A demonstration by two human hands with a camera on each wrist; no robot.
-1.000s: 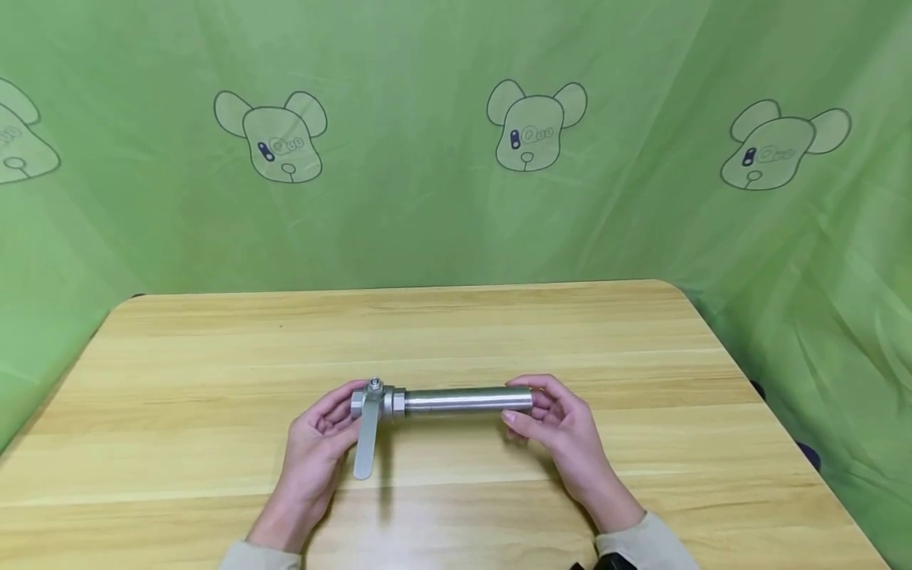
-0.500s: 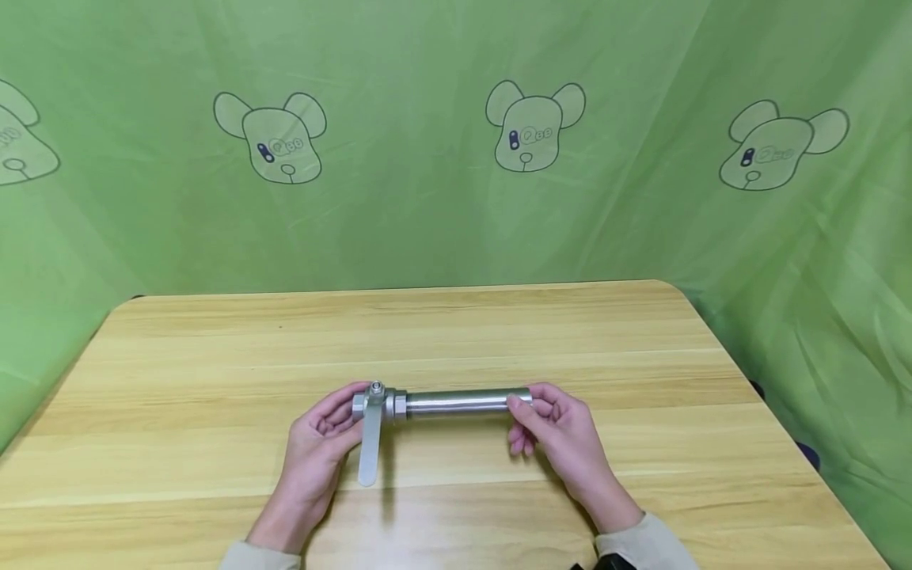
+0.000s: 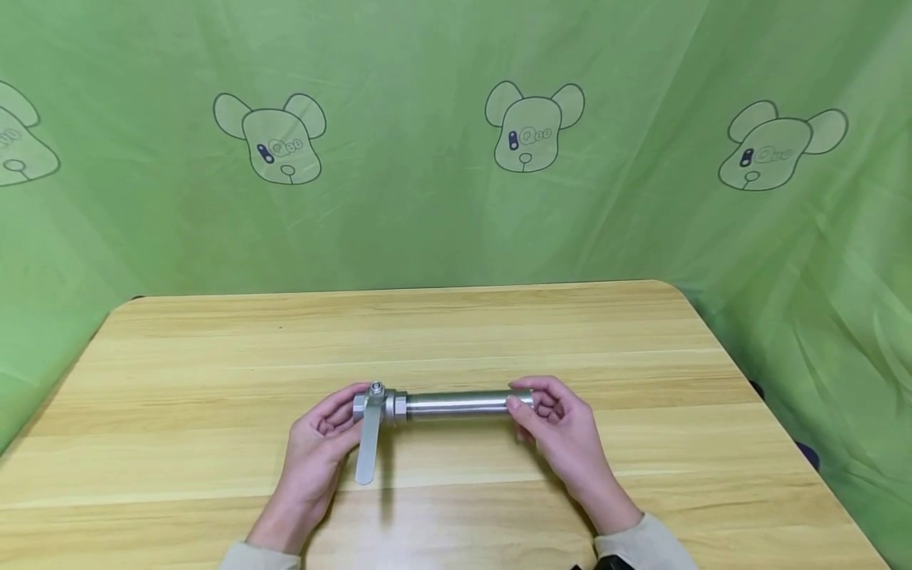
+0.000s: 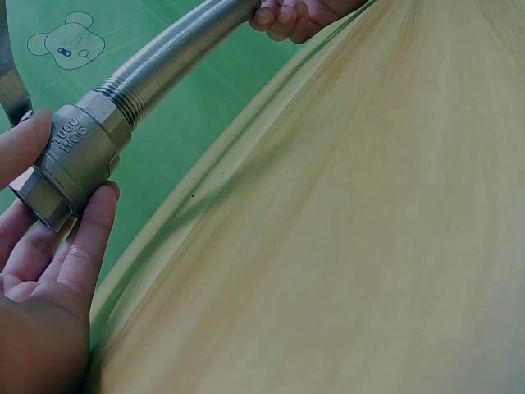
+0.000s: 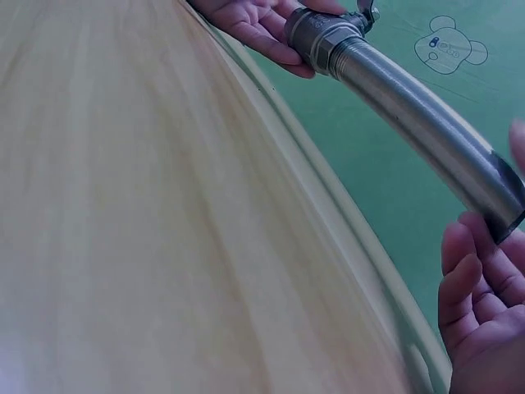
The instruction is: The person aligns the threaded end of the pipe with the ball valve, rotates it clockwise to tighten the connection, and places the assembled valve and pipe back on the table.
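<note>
My left hand [image 3: 317, 443] grips a silver ball valve [image 3: 389, 404] at its left end, thumb on the near side and fingers behind. The flat lever handle [image 3: 367, 447] points toward me. In the left wrist view the valve body [image 4: 78, 152] bears the raised marking "1000 WOG". A smooth metal pipe [image 3: 456, 403] runs level to the right from the valve; threads [image 4: 123, 103] show where it enters. At the pipe's free end, my right hand [image 3: 566, 427] pinches it between thumb and fingers. Both parts are held above the table.
Beneath lies a wood-grain table [image 3: 456, 332] with rounded far corners. A green curtain [image 3: 413, 222] printed with bear heads hangs behind and along the sides. A small black object [image 3: 613, 562] shows beside the right sleeve [image 3: 644, 545].
My right thumb has moved up onto the pipe's near face, and the right fingers have shifted around its end. The lever tip has swung slightly. My left hand holds its place on the valve.
</note>
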